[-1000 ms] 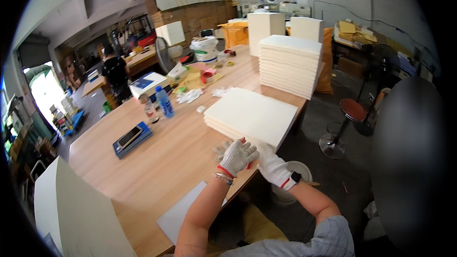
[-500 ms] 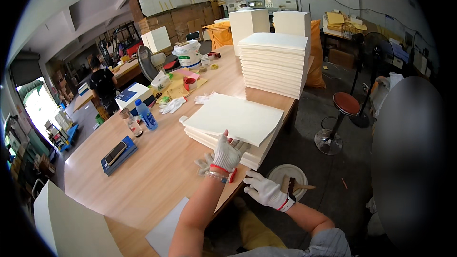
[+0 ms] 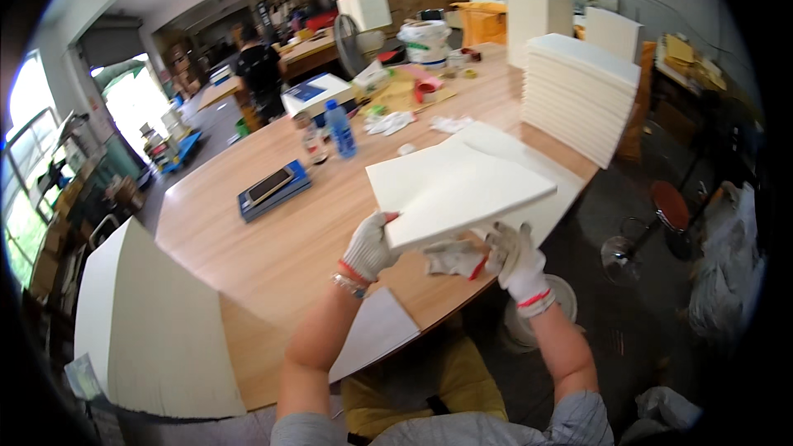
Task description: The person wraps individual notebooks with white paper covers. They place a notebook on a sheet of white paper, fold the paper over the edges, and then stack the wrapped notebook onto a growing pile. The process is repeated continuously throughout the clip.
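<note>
A thin block of white paper (image 3: 462, 186) is lifted and tilted above the table. At its near left corner, my left hand (image 3: 372, 246), in a white knit glove, grips it with the thumb on top. My gloved right hand (image 3: 519, 263) is at its near right edge, fingers apart and fingertips close to the edge; whether they touch it is unclear. More white paper (image 3: 545, 219) lies beneath and behind the block. A loose white glove (image 3: 454, 258) with a red cuff rests on the table between my hands.
Tall white paper stacks (image 3: 578, 103) stand at the far right of the wooden table (image 3: 306, 256). A phone (image 3: 271, 186) lies on a blue book, near bottles (image 3: 339, 130). Another big paper stack (image 3: 157, 330) is at near left. A bucket (image 3: 562, 297) and stool (image 3: 669, 205) stand on the floor.
The top paper block has been raised from the pile and swung leftward, with my left hand now gripping its corner. My right hand has moved up to its edge. The view has turned left.
</note>
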